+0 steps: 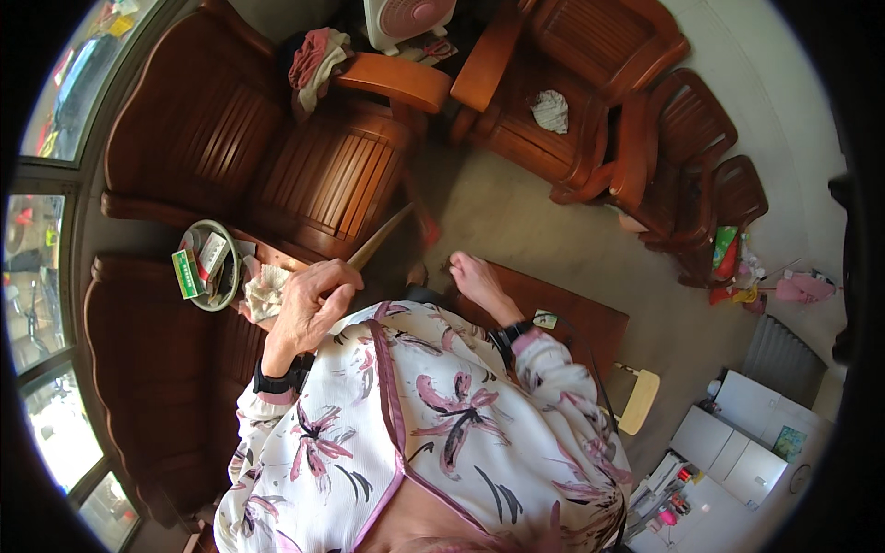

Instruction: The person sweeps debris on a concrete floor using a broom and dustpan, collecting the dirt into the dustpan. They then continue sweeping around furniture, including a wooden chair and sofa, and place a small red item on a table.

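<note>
My left hand (311, 304) is raised in front of my body, its fingers curled towards the thumb. A pale brown wooden strip (382, 238) runs away from just beyond its knuckles; whether the hand grips it cannot be told. Close beside that wrist lies a crumpled cream cloth (266, 292) on a small wooden table. My right hand (477, 278) is curled into a loose fist over the near corner of a brown wooden table (588, 318). Nothing shows in its fingers. Dark bands circle both wrists.
A round container (235, 280) holds several boxes by the left sofa (138, 332). Ahead stand a slatted wooden chair (332, 180), another with a cloth (551, 112), and a fan (409, 17). A pale stool (639, 401) and white cabinets (733, 442) are at right.
</note>
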The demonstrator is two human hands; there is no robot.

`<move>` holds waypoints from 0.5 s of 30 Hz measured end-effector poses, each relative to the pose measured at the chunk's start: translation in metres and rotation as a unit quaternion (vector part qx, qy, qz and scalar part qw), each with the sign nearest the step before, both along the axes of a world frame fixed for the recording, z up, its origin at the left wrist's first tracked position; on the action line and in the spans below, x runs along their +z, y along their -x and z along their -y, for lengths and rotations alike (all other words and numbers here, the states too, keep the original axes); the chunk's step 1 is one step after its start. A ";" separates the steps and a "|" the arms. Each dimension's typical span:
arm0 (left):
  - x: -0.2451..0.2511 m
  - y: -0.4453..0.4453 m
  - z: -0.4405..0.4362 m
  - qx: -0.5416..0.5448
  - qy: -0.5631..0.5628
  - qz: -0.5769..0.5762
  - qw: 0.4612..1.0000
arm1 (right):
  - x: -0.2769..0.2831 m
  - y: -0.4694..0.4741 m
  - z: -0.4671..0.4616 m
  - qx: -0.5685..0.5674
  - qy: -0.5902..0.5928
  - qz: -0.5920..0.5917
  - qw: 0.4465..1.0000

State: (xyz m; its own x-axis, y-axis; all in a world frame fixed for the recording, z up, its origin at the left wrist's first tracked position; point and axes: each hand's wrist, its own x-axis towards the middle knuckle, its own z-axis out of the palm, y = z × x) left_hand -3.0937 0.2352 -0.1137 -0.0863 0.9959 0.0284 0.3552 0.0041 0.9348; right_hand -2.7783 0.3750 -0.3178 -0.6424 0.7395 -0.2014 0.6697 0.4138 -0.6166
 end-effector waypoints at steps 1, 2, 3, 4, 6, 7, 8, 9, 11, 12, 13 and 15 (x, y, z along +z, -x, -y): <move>0.005 -0.007 -0.010 -0.013 -0.009 -0.018 1.000 | -0.002 0.017 -0.005 0.016 -0.009 -0.011 1.000; 0.010 -0.012 -0.019 -0.034 -0.019 -0.018 0.999 | -0.002 0.033 -0.007 0.023 0.012 -0.029 0.999; 0.015 -0.019 -0.028 -0.056 -0.029 -0.024 0.998 | -0.003 0.048 -0.009 0.030 0.024 -0.065 0.997; 0.020 -0.026 -0.034 -0.076 -0.026 -0.030 0.996 | -0.003 0.062 -0.011 0.050 0.025 -0.063 0.996; 0.027 -0.039 -0.043 -0.101 -0.035 -0.053 0.993 | -0.008 0.084 -0.016 0.088 0.026 -0.090 0.992; 0.029 -0.044 -0.046 -0.118 -0.039 -0.072 0.990 | -0.012 0.094 -0.017 0.075 0.041 -0.087 0.993; 0.029 -0.049 -0.048 -0.129 -0.044 -0.081 0.987 | -0.018 0.100 -0.023 0.070 0.009 -0.133 0.989; 0.028 -0.052 -0.048 -0.142 -0.034 -0.094 0.985 | -0.023 0.106 -0.026 0.064 0.000 -0.138 0.988; 0.026 -0.057 -0.047 -0.146 -0.051 -0.080 0.985 | -0.032 0.108 -0.031 0.050 -0.020 -0.161 0.985; 0.024 -0.057 -0.046 -0.137 -0.068 -0.077 0.985 | -0.033 0.109 -0.032 0.055 -0.003 -0.164 0.985; 0.024 -0.055 -0.044 -0.126 -0.086 -0.068 0.986 | -0.033 0.108 -0.033 0.039 0.021 -0.117 0.992; 0.026 -0.050 -0.040 -0.100 -0.115 -0.065 0.986 | -0.024 0.109 -0.029 0.027 0.005 -0.115 0.993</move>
